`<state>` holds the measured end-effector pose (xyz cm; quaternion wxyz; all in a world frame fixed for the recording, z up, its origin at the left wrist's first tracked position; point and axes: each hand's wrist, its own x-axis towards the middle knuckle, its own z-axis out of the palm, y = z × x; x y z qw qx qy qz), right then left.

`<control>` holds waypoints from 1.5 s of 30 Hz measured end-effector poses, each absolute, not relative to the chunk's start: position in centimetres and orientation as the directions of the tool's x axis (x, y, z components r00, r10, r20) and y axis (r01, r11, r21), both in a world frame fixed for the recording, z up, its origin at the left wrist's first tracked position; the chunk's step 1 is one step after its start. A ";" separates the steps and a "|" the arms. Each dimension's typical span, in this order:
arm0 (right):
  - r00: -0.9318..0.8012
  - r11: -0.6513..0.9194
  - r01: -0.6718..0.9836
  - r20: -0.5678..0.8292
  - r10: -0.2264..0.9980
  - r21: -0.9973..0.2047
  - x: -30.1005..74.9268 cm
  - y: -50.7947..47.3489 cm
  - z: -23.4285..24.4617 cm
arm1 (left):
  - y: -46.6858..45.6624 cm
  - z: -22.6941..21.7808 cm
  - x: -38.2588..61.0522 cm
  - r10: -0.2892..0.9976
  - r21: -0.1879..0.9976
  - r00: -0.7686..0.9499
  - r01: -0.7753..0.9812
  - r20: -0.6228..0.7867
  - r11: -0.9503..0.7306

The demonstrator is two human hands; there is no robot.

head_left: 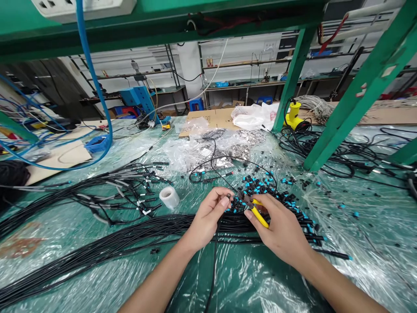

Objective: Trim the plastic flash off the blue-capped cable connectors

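My right hand (283, 228) is wrapped round yellow-handled pliers (259, 216), whose dark jaws point up and left. Pinched in my left hand (208, 215) is a black cable (214, 269), which hangs down toward the bottom edge of the view. The cable's end is small and partly hidden by my fingers, a short gap left of the jaws. Just beyond both hands lies a loose pile of small black and blue pieces (260, 184). Under my hands a bundle of black cables (130, 243) crosses the table, with blue-tipped ends at the right.
A roll of clear tape (169, 198) stands on the plastic-covered green table (260, 278). Another bunch of cables (107, 187) lies left. Clear bags of metal parts (211, 156) sit behind. Green posts (355, 93) rise at the right, near a yellow tool (294, 115). A blue hose (94, 74) hangs left.
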<state>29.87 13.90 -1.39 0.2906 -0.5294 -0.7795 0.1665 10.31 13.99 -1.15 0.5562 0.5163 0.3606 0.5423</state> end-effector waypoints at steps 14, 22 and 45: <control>-0.347 0.472 0.751 0.333 0.877 -0.462 29.8 13.8 -1.5 | 14.0 -1.8 11.2 0.996 0.979 -0.008 -0.183 0.090 -0.090; -0.328 0.456 0.815 0.364 0.872 -0.357 30.1 14.7 -2.6 | 13.6 -1.5 12.2 0.991 0.907 0.090 -0.400 -0.103 0.130; -0.427 0.518 0.848 0.437 0.792 -0.111 31.4 16.0 -2.1 | 13.9 -1.7 11.4 0.981 0.906 0.105 -0.376 -0.164 0.192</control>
